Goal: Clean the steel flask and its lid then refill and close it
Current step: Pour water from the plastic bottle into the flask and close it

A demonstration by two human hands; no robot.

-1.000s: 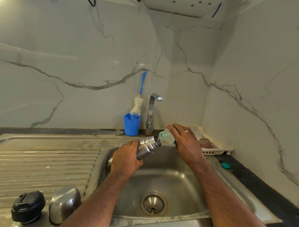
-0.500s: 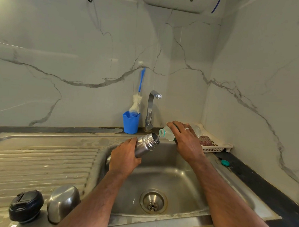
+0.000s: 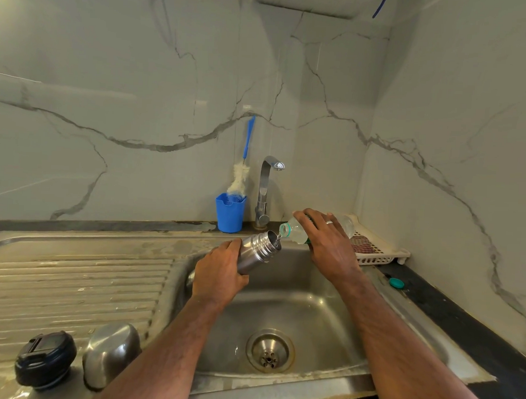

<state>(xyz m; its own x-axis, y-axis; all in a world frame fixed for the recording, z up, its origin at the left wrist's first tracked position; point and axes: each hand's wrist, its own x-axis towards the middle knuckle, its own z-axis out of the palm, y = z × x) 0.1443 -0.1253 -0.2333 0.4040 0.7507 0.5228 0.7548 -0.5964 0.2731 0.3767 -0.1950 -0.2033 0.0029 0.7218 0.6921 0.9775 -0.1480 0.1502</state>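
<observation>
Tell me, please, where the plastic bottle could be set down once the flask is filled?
The ribbed drainboard is bare between the sink basin and its left edge. Its near corner is crowded by the black stopper and steel cap; the far right corner holds a white tray.

Flask base and bottle middle behind hands.

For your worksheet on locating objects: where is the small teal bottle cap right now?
In the head view the teal bottle cap lies on the sink's right rim, just in front of the white basket.
</observation>
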